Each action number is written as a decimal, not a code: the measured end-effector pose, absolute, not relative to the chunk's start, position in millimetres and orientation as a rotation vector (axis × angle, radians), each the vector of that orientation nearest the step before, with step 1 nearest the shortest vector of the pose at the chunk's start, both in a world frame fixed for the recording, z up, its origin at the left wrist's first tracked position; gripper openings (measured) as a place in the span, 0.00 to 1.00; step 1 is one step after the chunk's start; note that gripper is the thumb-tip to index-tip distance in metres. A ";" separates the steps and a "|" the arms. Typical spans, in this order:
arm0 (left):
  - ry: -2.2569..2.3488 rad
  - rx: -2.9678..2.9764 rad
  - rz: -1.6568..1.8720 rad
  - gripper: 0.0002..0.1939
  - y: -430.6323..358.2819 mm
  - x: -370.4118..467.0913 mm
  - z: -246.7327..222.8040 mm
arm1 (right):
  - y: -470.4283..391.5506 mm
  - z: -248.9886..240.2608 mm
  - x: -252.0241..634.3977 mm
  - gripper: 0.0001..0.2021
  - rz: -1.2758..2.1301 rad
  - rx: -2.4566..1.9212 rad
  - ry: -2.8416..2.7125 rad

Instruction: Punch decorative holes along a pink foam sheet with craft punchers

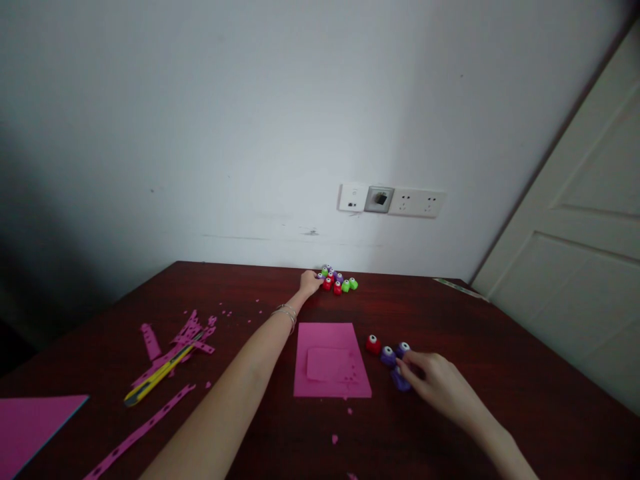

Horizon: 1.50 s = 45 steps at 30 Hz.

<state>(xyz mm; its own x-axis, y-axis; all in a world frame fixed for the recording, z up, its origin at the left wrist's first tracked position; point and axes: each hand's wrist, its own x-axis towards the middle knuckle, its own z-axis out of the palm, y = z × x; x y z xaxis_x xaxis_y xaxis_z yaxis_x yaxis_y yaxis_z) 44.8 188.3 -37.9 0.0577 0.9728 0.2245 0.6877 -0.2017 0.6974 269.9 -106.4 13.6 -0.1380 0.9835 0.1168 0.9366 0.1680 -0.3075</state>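
Stretched to the back of the table, my left hand (311, 283) has its fingers closed on a small purple punch (321, 276) at the left edge of a cluster of red, green and purple punches (338, 287). At the right, my right hand (425, 373) pinches a purple punch (401, 380). Beside it stand two more purple punches (388, 355) and a red punch (373, 344). Between my arms lies a pink sheet (325, 337) with a smaller pink piece (325, 364) on top; small dark-pink marks show at that piece's right side.
Pink punched strips (151, 342) and a yellow cutter (163, 375) lie at the left, with pink scraps around them. A larger pink sheet (35, 427) is at the near left corner. The wall with sockets (417, 203) rises behind the table (400, 300).
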 end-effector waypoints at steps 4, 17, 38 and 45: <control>1.594 1.917 1.026 0.09 178.7 37.9 -34.3 | -107.3 14.7 269.9 0.14 0.196 -1.787 -2.133; 1.094 1.951 1.113 0.15 110.6 3.7 11.3 | -113.1 12.5 255.4 0.17 0.045 -1.600 -2.105; 0.695 1.910 0.796 0.17 1.3 5.9 19.7 | -112.1 8.3 202.0 0.14 0.177 -1.758 -1.988; 0.675 1.896 0.721 0.16 -9.7 8.7 14.8 | -96.0 17.1 175.0 0.12 0.181 -1.734 -1.941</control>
